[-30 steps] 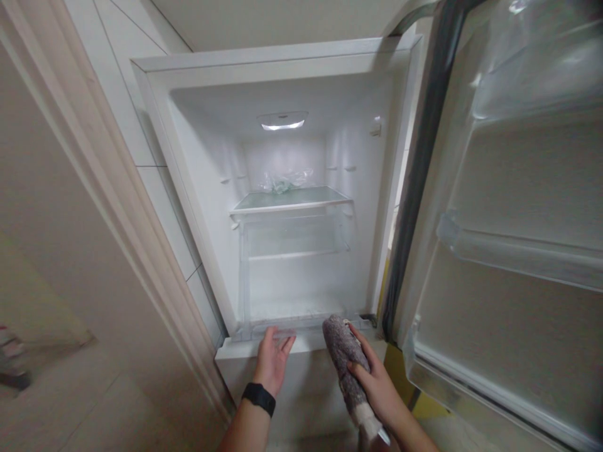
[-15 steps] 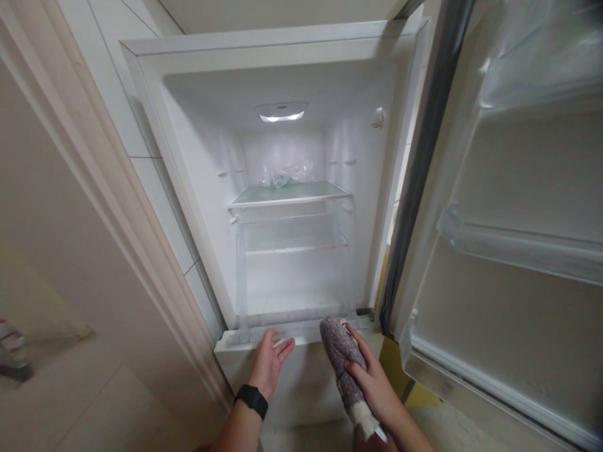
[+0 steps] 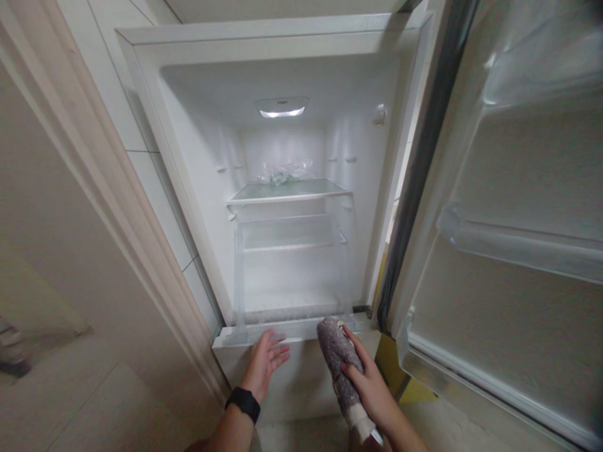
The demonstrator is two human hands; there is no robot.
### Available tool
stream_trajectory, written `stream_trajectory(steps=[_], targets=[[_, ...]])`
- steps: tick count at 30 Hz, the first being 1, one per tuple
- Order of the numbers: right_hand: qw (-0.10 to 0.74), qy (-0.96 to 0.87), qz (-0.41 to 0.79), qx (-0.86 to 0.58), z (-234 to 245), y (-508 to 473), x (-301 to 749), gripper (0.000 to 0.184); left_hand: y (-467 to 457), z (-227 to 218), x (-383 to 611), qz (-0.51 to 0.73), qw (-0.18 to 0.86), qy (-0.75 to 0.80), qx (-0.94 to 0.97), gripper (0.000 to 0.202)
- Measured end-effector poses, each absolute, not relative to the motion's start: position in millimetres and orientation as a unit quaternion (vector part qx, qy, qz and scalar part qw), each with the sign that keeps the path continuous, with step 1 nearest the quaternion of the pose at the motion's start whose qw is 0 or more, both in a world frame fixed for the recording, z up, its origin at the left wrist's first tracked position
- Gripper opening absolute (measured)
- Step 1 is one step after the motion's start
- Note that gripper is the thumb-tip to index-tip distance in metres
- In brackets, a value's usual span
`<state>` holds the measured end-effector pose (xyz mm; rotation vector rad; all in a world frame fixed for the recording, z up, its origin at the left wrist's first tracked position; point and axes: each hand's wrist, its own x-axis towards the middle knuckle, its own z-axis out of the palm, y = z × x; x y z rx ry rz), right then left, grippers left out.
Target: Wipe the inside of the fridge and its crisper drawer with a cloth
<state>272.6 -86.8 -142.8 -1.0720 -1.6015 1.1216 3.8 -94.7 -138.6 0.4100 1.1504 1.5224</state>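
Grey duster (image 3: 338, 358) clamped in right hand (image 3: 372, 392), left hand (image 3: 264, 364) open by clear drawer's (image 3: 289, 276) front edge; one-handed pull could skew it.

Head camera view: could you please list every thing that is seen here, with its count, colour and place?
fridge: one, white, open, centre
fridge door: one, white inside, swung open at right
door shelves: three, clear, on the door
lamp: one, lit, fridge ceiling
glass shelf: one, clear, mid fridge
plastic bag: one, clear, crumpled, back of the glass shelf
drawer: one, clear, under the shelf
tiled wall: white, left of the fridge
door frame: one, beige, far left
duster: one, grey, fuzzy, in the right hand
wristband: one, black, left wrist
left hand: open, at the fridge's lower edge
right hand: closed around the duster
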Motion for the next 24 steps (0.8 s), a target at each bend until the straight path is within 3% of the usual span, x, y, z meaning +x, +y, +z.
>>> stream_trajectory(steps=[7, 14, 19, 24], targets=[[0.436, -0.652, 0.447, -0.430, -146, -89, 278, 0.073, -115, -141, -6, 0.563, 0.603, 0.519, 0.223, 0.063], [0.436, -0.657, 0.440, -0.430, -151, -89, 281, 0.073, -155, -156, -21, 0.488, 0.637, 0.538, 0.259, 0.053], [0.431, -0.658, 0.438, -0.435, -153, -90, 282, 0.074, -163, -180, -42, 0.443, 0.474, 0.653, 0.390, 0.038], [0.426, -0.653, 0.437, -0.448, -146, -90, 279, 0.076, -167, -133, -38, 0.429, 0.198, 0.636, 0.611, 0.019]])
